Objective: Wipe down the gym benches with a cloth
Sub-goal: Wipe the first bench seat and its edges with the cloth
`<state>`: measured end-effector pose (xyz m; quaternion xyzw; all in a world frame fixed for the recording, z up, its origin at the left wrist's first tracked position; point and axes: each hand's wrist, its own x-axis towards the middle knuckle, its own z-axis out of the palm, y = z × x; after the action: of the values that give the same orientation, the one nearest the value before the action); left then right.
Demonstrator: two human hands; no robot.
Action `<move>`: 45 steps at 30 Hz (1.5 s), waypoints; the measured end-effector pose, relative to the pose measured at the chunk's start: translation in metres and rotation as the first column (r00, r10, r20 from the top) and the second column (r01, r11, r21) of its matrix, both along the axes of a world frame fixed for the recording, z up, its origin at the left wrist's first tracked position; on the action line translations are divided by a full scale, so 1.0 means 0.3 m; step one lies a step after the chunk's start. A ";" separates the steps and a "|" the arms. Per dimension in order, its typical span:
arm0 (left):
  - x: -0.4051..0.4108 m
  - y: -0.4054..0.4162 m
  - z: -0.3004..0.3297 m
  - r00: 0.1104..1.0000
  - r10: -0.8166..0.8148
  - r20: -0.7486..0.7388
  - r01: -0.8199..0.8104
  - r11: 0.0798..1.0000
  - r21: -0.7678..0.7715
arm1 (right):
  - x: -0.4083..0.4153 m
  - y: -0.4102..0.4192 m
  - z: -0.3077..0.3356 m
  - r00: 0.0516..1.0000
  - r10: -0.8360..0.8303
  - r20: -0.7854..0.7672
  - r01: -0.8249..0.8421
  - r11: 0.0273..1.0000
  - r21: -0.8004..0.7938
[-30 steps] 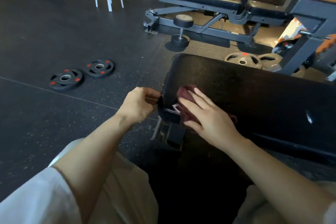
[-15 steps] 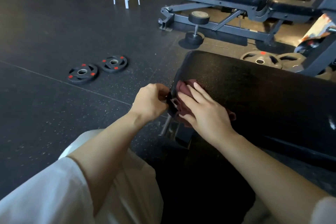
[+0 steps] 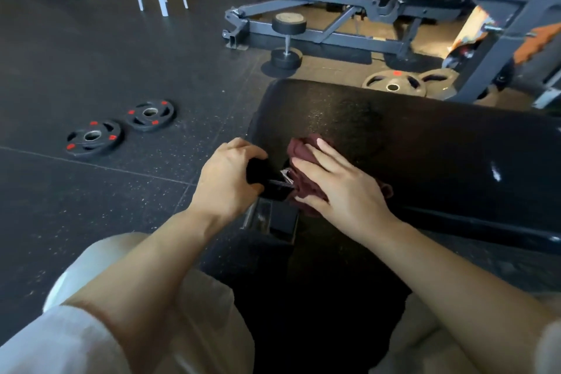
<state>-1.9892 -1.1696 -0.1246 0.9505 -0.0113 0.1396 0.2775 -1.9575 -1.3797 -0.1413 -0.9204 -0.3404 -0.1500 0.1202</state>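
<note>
Left hand (image 3: pixel 226 184) grips the bench (image 3: pixel 425 143) corner while right hand (image 3: pixel 340 188) presses the maroon cloth (image 3: pixel 303 150) flat-fingered onto it.

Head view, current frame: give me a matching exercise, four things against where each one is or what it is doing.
Things:
1. maroon cloth
2. left hand
3. upright black dumbbell
4. two black weight plates with red marks

Places or states:
A. flat on the floor, left of the near black padded bench
B. under the right hand, on the bench end
C. gripping the bench corner
D. beside the far bench frame

Pairs: 1-B, 2-C, 3-D, 4-A
</note>
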 end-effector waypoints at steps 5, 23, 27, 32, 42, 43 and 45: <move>0.005 -0.004 0.004 1.000 -0.020 0.011 0.021 1.000 -0.015 | -0.013 -0.166 0.012 0.998 -0.051 -0.029 0.050 0.999 -0.012; 0.006 -0.010 -0.007 1.000 0.004 -0.023 -0.003 0.999 0.044 | -0.033 -0.020 -0.043 0.982 -0.131 0.133 0.112 0.984 0.136; 0.001 -0.035 -0.015 1.000 -0.014 -0.023 0.016 0.996 0.086 | -0.031 -0.028 -0.025 0.987 -0.081 0.138 0.068 0.993 0.097; -0.011 -0.047 -0.017 1.000 -0.011 -0.004 0.011 0.995 0.100 | -0.037 -0.115 -0.011 0.984 -0.083 0.159 0.066 0.992 0.109; -0.010 -0.050 -0.013 0.999 -0.026 -0.027 0.028 0.996 0.084 | -0.037 -0.093 -0.005 0.983 -0.069 0.171 0.059 0.996 0.063; -0.012 -0.044 -0.010 0.999 -0.025 -0.040 0.028 0.997 0.073 | -0.043 -0.131 -0.002 0.982 -0.074 0.176 0.065 0.996 0.054; -0.012 -0.037 -0.006 0.998 -0.016 -0.056 0.020 0.998 0.062 | -0.048 -0.169 0.001 0.981 -0.111 0.160 0.102 0.993 0.063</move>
<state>-1.9928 -1.1807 -0.1265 0.9620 -0.0164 0.1103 0.2491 -1.9720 -1.4306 -0.1409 -0.9183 -0.2952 -0.2402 0.1087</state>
